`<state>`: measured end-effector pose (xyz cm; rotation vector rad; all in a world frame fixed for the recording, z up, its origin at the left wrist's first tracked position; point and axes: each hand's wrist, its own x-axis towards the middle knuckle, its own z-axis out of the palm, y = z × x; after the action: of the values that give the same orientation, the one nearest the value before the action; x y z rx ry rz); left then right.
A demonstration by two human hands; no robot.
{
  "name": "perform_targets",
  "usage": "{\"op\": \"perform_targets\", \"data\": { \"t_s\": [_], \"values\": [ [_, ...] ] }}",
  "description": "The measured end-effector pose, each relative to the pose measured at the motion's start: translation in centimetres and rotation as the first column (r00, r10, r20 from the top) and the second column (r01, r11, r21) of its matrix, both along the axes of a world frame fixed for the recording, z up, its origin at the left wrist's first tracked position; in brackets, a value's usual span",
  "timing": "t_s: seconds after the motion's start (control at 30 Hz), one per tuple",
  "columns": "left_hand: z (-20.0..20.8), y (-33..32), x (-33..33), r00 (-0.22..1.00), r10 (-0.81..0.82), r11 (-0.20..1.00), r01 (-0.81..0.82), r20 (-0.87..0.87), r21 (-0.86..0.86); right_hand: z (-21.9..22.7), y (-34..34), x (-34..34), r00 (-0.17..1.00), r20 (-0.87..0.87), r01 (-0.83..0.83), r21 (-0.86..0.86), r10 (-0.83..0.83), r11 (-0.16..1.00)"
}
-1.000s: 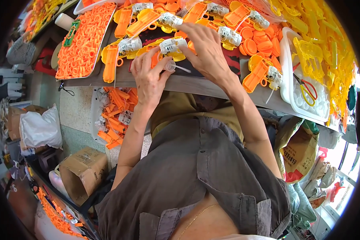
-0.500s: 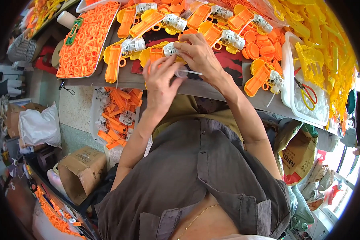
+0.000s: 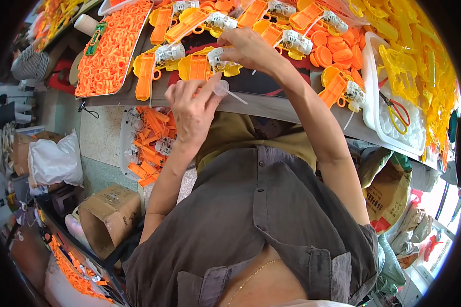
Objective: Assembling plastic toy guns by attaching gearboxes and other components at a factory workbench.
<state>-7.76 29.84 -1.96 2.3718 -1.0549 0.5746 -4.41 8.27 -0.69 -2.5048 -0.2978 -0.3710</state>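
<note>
My left hand (image 3: 192,108) is at the table's near edge, thumb and forefinger closed on a small clear plastic cap (image 3: 221,88). A thin white strip (image 3: 237,97) sticks out from the cap toward the right. Just beyond it lies a yellow toy shell with an orange part (image 3: 193,66). Over the shell's right end, my right hand (image 3: 250,48) has its fingers curled onto a clear cylinder with white works inside (image 3: 216,57). The fingertips of that hand are partly hidden.
Several similar toy halves (image 3: 187,25) surround my hands. A tray of orange rings (image 3: 110,56) is at left; orange discs (image 3: 338,48) and a white bin with red-and-yellow-handled scissors (image 3: 397,118) are at right. Below the table's left side sits a bin of orange parts (image 3: 151,138).
My left hand has drawn back toward me and slightly left, carrying the clear cap away from the toy shell. My right hand has shifted a little left at the cylinder. The view has shifted slightly.
</note>
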Motion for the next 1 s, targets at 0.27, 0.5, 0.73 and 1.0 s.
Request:
{"op": "perform_targets", "data": {
  "t_s": [0.27, 0.5, 0.73, 1.0],
  "values": [
    [0.7, -0.3, 0.9, 0.763, -0.353, 0.894, 0.105, -0.542, -0.435, 0.7, 0.3, 0.5, 0.989, -0.145, 0.016, -0.053, -0.024, 0.998],
    [0.2, -2.1, 3.8, 0.959, -0.278, 0.946, 0.265, -0.048, -0.185, 0.7, 0.2, 1.3, 0.973, -0.221, 0.041, -0.093, -0.060, 0.995],
    [0.0, -2.4, 4.8, 0.914, -0.382, 0.923, 0.370, 0.135, 0.106, 1.1, 0.5, 1.2, 0.967, -0.245, 0.056, -0.081, -0.074, 0.995],
    [0.8, -2.6, 5.2, 0.892, -0.443, 0.878, 0.413, 0.085, 0.243, 0.6, 0.6, 0.9, 0.980, -0.180, 0.081, -0.008, -0.081, 0.997]
  ]
}}
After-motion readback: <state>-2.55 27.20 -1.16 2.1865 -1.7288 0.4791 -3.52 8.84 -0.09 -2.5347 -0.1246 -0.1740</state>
